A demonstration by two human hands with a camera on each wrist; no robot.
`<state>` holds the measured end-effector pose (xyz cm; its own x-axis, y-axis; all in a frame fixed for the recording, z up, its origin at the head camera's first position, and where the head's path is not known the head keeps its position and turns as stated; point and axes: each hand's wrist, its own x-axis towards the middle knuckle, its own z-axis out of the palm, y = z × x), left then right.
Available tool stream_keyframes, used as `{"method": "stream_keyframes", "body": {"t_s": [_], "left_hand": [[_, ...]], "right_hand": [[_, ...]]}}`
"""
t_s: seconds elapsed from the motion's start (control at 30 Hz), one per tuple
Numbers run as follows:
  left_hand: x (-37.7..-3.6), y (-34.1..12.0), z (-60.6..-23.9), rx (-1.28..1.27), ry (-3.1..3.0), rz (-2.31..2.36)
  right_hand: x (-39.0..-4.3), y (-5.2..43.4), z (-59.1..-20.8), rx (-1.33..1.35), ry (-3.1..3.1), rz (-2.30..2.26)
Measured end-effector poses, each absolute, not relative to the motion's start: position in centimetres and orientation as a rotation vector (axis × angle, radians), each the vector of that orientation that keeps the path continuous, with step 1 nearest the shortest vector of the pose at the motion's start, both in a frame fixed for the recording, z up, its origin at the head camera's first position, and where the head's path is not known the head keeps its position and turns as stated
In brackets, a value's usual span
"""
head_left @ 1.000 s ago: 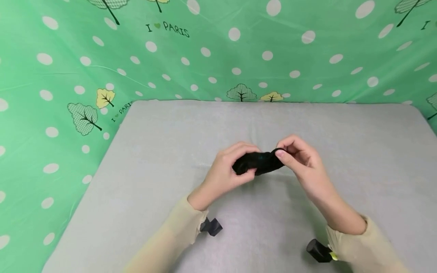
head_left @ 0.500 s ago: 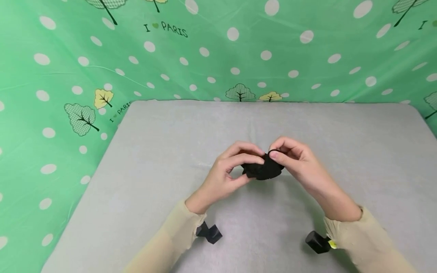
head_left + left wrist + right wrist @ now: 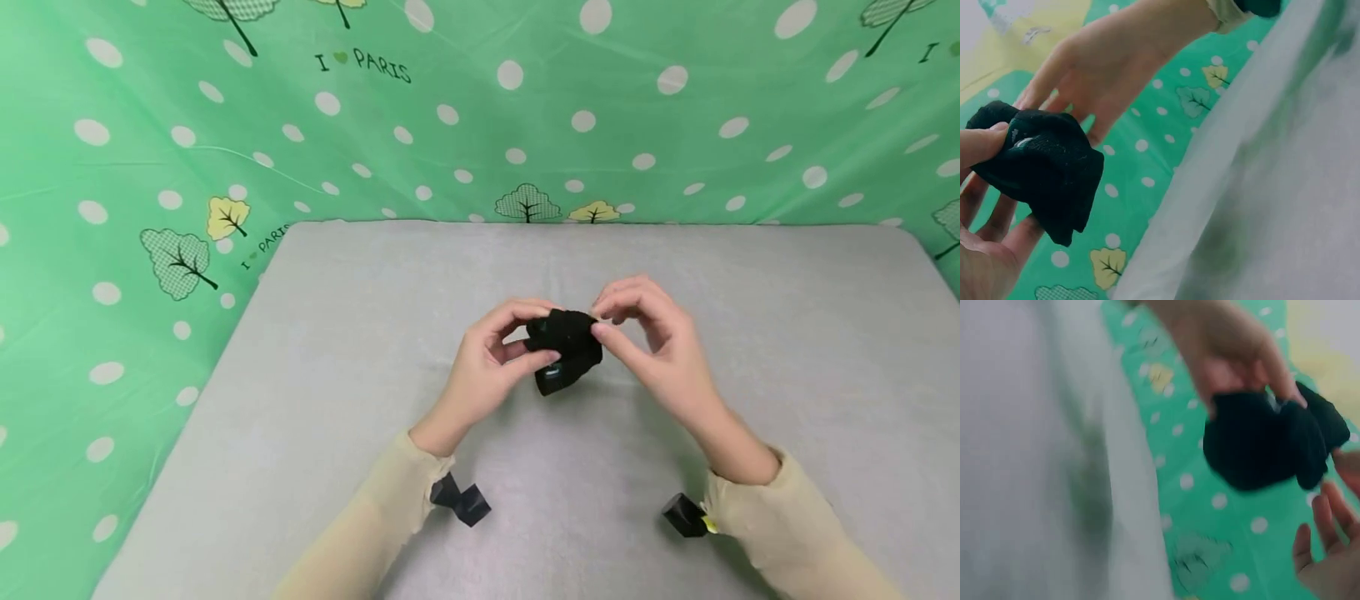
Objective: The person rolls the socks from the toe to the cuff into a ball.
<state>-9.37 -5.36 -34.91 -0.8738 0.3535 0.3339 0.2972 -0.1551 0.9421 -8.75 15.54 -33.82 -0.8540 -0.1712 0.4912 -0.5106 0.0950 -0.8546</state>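
Note:
A folded bundle of black cloth point(image 3: 568, 333), which looks like socks, is held above the table in the head view. My left hand point(image 3: 491, 358) grips it from the left, the thumb over its near face and fingers behind and below it. A small pale mark shows on the cloth in the left wrist view. On the other side my right hand point(image 3: 660, 346) touches the bundle's edge with its thumb; the other fingers are bent and spread, apart from the cloth in the right wrist view. Part of the bundle is hidden by my left fingers.
Below lies a table with a grey cover point(image 3: 375, 292). A green dotted curtain point(image 3: 480, 125) with printed trees hangs along its back and left. Black mounts point(image 3: 472, 505) stick out from both beige sleeves point(image 3: 375, 508) at the wrists.
The cloth has gone from a long roll to a compact, lumpier bundle and been turned. My right hand pinched its edge earlier; now its fingers have lifted and spread.

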Motion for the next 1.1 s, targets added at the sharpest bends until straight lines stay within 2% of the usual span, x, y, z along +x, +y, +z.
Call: {"method": "stream_keyframes", "body": {"t_s": [0.17,0.47,0.7,0.87,1.1], "left_hand": [[-9.8,-5.6,-35.1,0.695,1.971,2.265],[-10.0,-5.3,-34.9,0.628,2.019,2.273],[-10.7,-5.6,-34.6,0.407,2.054,2.374],[-10.9,-6.1,-33.8,0.213,1.736,2.555],[-10.8,-5.2,-33.0,0.191,1.502,2.652]], "right_hand": [[-9.1,16.5,-34.0,0.934,-2.168,1.301],[-9.4,17.1,-34.5,1.102,-2.158,0.896],[-9.1,16.6,-34.8,1.2,-2.05,0.783],[-9.1,16.9,-35.1,1.202,-2.018,0.804],[-9.2,16.0,-36.0,1.1,-1.932,0.887]]}}
